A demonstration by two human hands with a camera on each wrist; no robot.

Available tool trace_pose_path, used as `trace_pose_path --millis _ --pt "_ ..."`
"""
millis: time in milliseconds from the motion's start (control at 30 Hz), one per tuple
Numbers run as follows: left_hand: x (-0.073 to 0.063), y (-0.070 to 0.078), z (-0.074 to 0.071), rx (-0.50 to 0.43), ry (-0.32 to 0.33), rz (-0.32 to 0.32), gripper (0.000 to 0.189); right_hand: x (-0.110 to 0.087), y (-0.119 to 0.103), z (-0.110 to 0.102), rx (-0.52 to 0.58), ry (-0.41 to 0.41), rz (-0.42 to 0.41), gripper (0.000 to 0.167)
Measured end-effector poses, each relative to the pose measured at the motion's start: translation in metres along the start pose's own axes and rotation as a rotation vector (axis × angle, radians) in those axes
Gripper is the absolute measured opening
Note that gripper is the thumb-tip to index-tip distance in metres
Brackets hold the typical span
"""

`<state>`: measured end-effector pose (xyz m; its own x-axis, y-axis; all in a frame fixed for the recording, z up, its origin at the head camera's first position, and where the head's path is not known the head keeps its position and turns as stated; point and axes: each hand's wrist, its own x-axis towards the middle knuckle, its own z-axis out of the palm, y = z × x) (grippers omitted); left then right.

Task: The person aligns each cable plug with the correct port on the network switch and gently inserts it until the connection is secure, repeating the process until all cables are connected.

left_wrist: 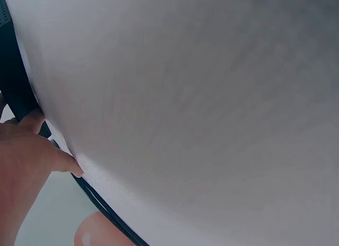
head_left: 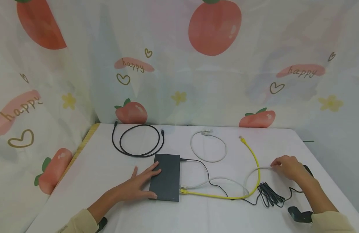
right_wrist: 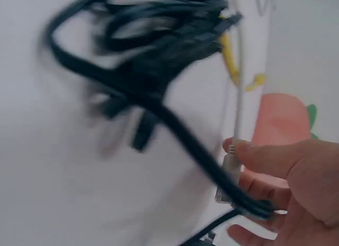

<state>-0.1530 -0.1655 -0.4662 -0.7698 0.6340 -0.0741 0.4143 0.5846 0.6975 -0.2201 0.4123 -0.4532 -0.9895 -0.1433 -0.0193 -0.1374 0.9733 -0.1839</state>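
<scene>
My left hand (head_left: 135, 187) rests on the left side of a flat dark grey network box (head_left: 169, 178), its fingers spread over the top and edge. In the left wrist view, that hand (left_wrist: 32, 151) shows beside the box's dark edge. Over at the right, my right hand (head_left: 290, 166) pinches the free end of a whitish Ethernet cable (head_left: 226, 179). The right wrist view shows the clear plug (right_wrist: 228, 174) between thumb and fingers. This cable's other end is at the box's right side, beside a plugged-in yellow Ethernet cable (head_left: 214, 196).
A thin black power cord (head_left: 201, 161) runs from the box to a tied bundle (head_left: 269, 194) below my right hand. Behind lie a coiled black cable (head_left: 141, 156) and a coiled white cable (head_left: 226, 149). The yellow cable's loose plug (head_left: 241, 138) points toward the back.
</scene>
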Motion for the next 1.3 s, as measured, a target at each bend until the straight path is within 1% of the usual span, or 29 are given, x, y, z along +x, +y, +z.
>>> trace_pose_path --millis 100,233,400,500,533,600,667,733,767,833,900,1000,1067,1167,1233,1300 --pt "0.000 0.000 -0.001 0.005 0.003 0.000 0.083 -0.004 -0.023 -0.007 -0.020 -0.012 -0.015 0.010" --pt "0.001 -0.002 -0.001 0.006 0.006 -0.003 0.083 -0.002 -0.047 -0.011 -0.059 0.064 -0.049 0.018" --pt "0.001 -0.005 0.000 0.008 0.008 0.004 0.082 0.008 -0.062 -0.014 -0.113 0.150 -0.078 0.023" --pt "-0.001 -0.005 0.000 0.009 0.010 0.005 0.082 0.014 -0.070 -0.016 -0.146 0.186 -0.091 0.022" --pt "-0.001 -0.006 -0.001 0.009 0.011 0.004 0.082 0.015 -0.072 -0.016 -0.163 0.198 -0.098 0.019" --pt "-0.001 -0.005 -0.001 0.011 0.012 0.003 0.082 0.018 -0.077 -0.016 -0.235 0.224 -0.120 0.011" --pt "-0.002 -0.005 -0.002 0.012 0.012 0.001 0.082 0.022 -0.085 -0.015 -0.314 0.234 -0.158 0.007" --pt "-0.003 -0.006 -0.003 0.013 0.016 -0.003 0.082 0.028 -0.095 -0.012 -0.383 0.245 -0.218 0.010" --pt "-0.003 -0.006 -0.003 0.011 0.017 -0.005 0.083 0.032 -0.102 -0.010 -0.404 0.245 -0.248 0.010" --pt "-0.004 -0.008 -0.002 0.006 0.020 -0.006 0.083 0.039 -0.115 -0.006 -0.406 0.240 -0.308 0.010" --pt "-0.003 -0.010 0.000 -0.003 0.019 -0.007 0.083 0.047 -0.127 0.000 -0.369 0.246 -0.343 0.014" --pt "-0.002 -0.010 0.002 -0.012 0.012 -0.009 0.083 0.060 -0.143 0.005 -0.276 0.236 -0.349 0.019" --pt "-0.001 -0.009 0.003 -0.018 0.007 -0.016 0.083 0.070 -0.151 0.006 -0.172 0.203 -0.318 0.023" --pt "-0.001 -0.007 0.003 -0.021 0.001 -0.018 0.083 0.088 -0.160 0.007 -0.009 0.120 -0.235 0.031" --pt "-0.001 -0.007 0.003 -0.018 -0.002 -0.016 0.083 0.100 -0.164 0.009 0.062 0.080 -0.190 0.035" --pt "-0.001 -0.006 0.003 -0.011 -0.004 -0.013 0.083 0.111 -0.168 0.011 0.114 0.048 -0.166 0.037"
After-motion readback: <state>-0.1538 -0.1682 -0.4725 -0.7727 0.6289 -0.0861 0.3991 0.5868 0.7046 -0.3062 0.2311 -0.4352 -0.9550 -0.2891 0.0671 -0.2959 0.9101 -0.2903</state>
